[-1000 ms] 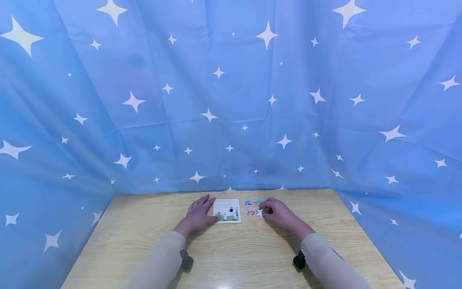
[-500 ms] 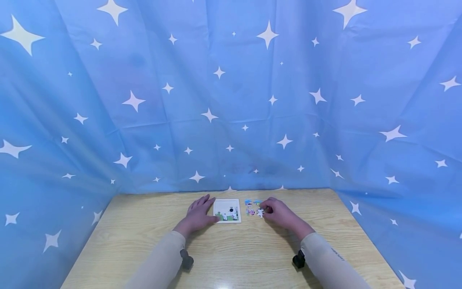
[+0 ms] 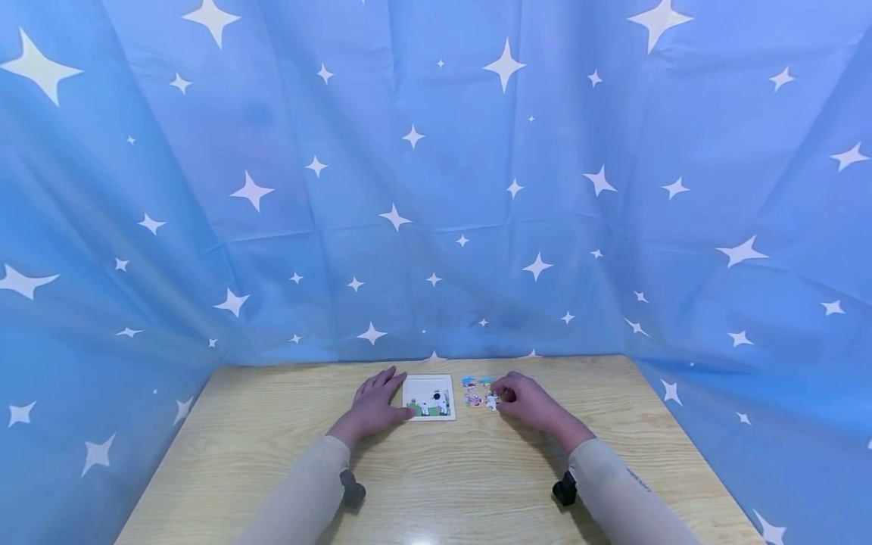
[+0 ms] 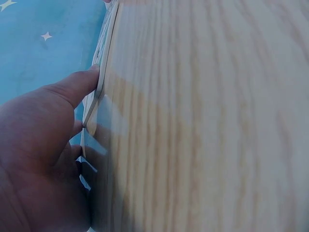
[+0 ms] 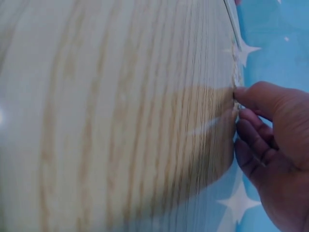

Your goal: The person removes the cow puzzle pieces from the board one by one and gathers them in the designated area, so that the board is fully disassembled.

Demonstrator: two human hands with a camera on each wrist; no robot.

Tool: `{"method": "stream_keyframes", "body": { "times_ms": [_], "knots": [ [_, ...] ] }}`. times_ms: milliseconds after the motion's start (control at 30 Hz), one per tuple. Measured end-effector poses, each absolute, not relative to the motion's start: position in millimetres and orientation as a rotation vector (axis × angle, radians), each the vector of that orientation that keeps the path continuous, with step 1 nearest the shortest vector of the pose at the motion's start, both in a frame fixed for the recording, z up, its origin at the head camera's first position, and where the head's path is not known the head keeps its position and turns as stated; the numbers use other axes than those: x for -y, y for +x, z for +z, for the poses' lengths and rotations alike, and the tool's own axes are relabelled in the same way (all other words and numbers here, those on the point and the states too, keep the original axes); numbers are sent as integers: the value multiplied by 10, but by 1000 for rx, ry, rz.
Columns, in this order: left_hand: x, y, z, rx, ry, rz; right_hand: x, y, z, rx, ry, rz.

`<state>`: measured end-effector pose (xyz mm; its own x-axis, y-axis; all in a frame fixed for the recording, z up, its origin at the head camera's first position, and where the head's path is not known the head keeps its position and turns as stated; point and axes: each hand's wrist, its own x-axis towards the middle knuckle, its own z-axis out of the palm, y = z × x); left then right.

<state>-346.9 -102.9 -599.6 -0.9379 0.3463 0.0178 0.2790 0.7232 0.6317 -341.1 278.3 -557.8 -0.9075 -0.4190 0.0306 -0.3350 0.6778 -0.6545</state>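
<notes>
A square puzzle board (image 3: 428, 386) with a pale rim lies flat on the table, with a white, black and green picture along its lower part. My left hand (image 3: 373, 405) rests at the board's left side, fingers fairly straight and thumb on the near left corner. In the left wrist view the thumb (image 4: 82, 84) presses the board's edge. Right of the board lie several colourful jigsaw pieces (image 3: 470, 382). My right hand (image 3: 527, 401) pinches a whitish jigsaw piece (image 3: 492, 401) at its right edge between curled fingers and thumb. Its fingertips partly hide the pieces.
The wooden table (image 3: 436, 477) spreads around both hands. A blue curtain (image 3: 436, 227) with white stars hangs at the back and both sides. A dark device sits at each wrist.
The whitish jigsaw piece under my right fingertips has shifted very slightly to the right. My left hand and the puzzle board keep their places.
</notes>
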Motion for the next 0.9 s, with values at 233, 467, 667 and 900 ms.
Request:
{"method": "stream_keyframes", "body": {
  "times_ms": [233, 467, 667, 900],
  "knots": [
    [1024, -3478, -6010, -2821, 507, 1011, -2693, -3381, -5545, -2783, -619, -1087],
    [1028, -3482, -6016, -2828, 505, 1007, -2378, -3350, -5486, -2766, -676, -1126],
    [1033, -3480, -6026, -2823, 516, 1016, -2120, -3356, -5500, -2769, -769, -1062],
    [1034, -3482, -6022, -2828, 512, 1001, -1893, -3388, -5466, -2771, -831, -963]
  ]
}}
